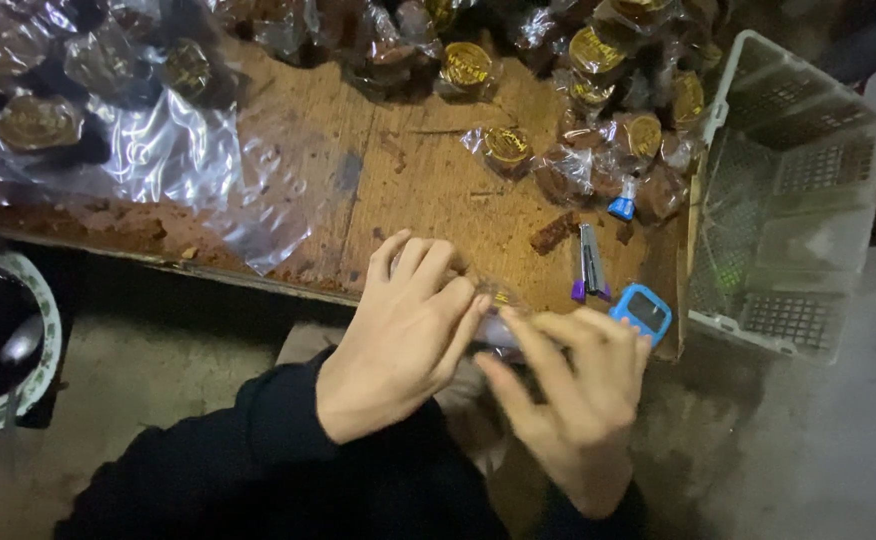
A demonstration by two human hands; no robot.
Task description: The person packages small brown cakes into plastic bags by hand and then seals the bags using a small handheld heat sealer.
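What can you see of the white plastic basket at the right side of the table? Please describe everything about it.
The white plastic basket stands at the right end of the wooden table, its near wall against the table's edge. It is rectangular, with a thick rim and walls and floor made of fine lattice slots. It looks like hard plastic, a little grey and worn. It sits upright with its opening upward and seems to hold nothing. Neither hand touches it; the nearest things are the wrapped brown cakes on the table beside it.

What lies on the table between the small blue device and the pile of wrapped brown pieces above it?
In the head view, a purple-tipped stapler lies between the blue device and the wrapped pieces, with a loose brown piece to its left.
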